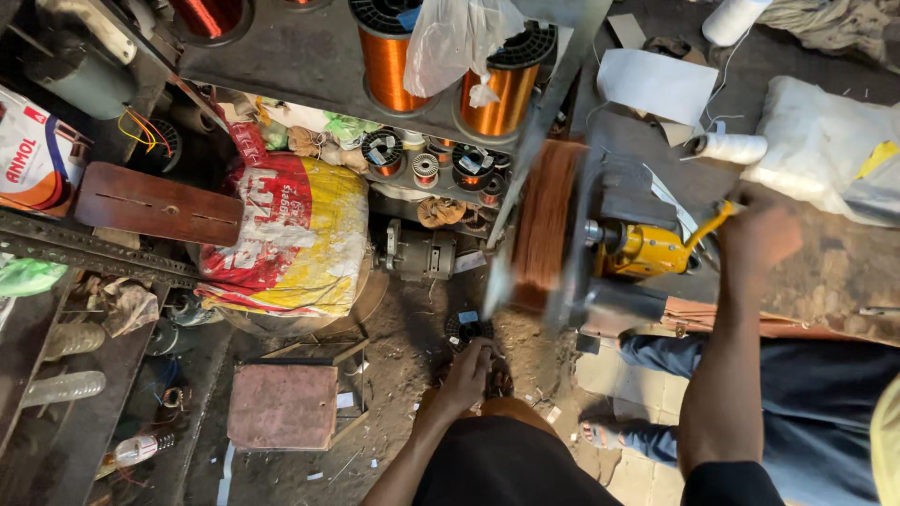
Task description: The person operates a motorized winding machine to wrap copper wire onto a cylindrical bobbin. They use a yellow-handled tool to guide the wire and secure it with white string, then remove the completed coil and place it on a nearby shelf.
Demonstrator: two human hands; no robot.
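Note:
My right hand (pixel 757 234) is blurred with motion and grips the yellow crank handle (pixel 708 225) of a hand winding machine (pixel 637 251). On the machine's left side a wide coil of copper wire (pixel 544 225) spins in a blur. My left hand (pixel 466 375) reaches down to the floor, fingers closed beside a small black spool (pixel 466 328) of copper wire. Whether it pinches the thin wire I cannot tell.
A metal shelf (pixel 300 66) above holds large copper wire spools (pixel 386 52) and a plastic bag (pixel 455 37). Below it lie small spools (pixel 427 169), a small motor (pixel 417 253), a red and yellow sack (pixel 291 234) and a wooden box (pixel 281 405). White thread cones (pixel 731 147) sit at right.

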